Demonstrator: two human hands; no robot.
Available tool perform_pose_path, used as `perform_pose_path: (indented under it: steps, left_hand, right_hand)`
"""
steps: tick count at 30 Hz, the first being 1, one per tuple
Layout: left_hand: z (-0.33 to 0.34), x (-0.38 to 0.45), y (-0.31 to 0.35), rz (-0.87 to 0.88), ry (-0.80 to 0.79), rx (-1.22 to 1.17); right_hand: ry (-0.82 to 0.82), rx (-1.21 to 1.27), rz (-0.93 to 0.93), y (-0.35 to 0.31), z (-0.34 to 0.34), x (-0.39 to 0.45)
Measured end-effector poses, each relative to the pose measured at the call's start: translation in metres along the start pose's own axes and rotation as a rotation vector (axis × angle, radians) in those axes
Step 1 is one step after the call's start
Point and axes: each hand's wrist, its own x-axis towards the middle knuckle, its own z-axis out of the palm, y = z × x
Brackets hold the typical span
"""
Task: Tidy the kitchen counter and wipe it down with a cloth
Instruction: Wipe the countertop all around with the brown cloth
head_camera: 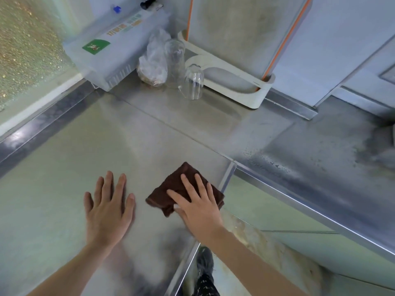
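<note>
Head view: both hands flat, right hand (197, 207) pressing brown cloth (171, 195), left hand (108, 207) on counter (64, 167).

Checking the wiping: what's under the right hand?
A folded brown cloth lies under the right hand, whose flat fingers press it onto the steel counter. The counter beneath the cloth is covered, so its state cannot be seen.

steel counter (70, 167) | on it: brown cloth (171, 189), two upturned glasses (174, 63), bag (152, 60), white rack (230, 82)
</note>
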Motion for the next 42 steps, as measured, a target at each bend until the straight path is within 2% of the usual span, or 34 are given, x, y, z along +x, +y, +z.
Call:
perform_pose_path:
  steps: [3,5,10,12,17,20,26,29,31,34,36,39,42]
  left_hand:
    - [0.002,0.001,0.0,-0.01,0.002,0.015]
    - [0.002,0.002,-0.002,-0.022,-0.003,0.02]
    - [0.003,0.007,0.009,-0.071,0.027,0.019]
    - [0.0,0.017,0.023,-0.084,0.033,0.006]
    - [-0.009,0.047,0.096,0.079,0.036,-0.042]
    - [-0.007,0.067,0.146,0.167,0.036,-0.084]
    - [0.011,0.097,0.206,0.212,-0.025,-0.057]
    - [0.023,0.096,0.211,0.187,-0.034,-0.006]
    - [0.027,0.094,0.211,0.175,-0.018,0.014]
    - [0.028,0.095,0.21,0.138,-0.004,0.004]
    - [0.029,0.096,0.21,0.138,-0.01,0.019]
    - [0.03,0.097,0.21,0.143,-0.032,0.055]
    - [0.03,0.098,0.209,0.146,-0.026,0.068]
  right_hand:
    - [-0.049,-0.038,-0.057,0.032,-0.009,0.011]
    - [-0.072,0.03,-0.041,0.053,-0.022,0.035]
    - [0.01,0.227,0.323,0.096,-0.052,0.095]
    - [0.026,0.237,0.405,0.095,-0.051,0.103]
    - [0.059,0.27,0.137,0.095,-0.043,0.071]
    - [0.034,0.206,0.094,0.122,-0.043,0.071]
    - [0.065,0.239,0.414,0.206,-0.068,0.104]
    - [0.119,0.285,0.565,0.207,-0.07,0.11]
    - [0.16,0.324,0.465,0.189,-0.065,0.112]
    - [0.152,0.222,-0.006,0.186,-0.057,0.11]
    - [0.098,0.163,-0.208,0.204,-0.057,0.116]
    - [0.071,0.186,-0.236,0.22,-0.067,0.143]
    - [0.068,0.237,-0.068,0.206,-0.075,0.186]
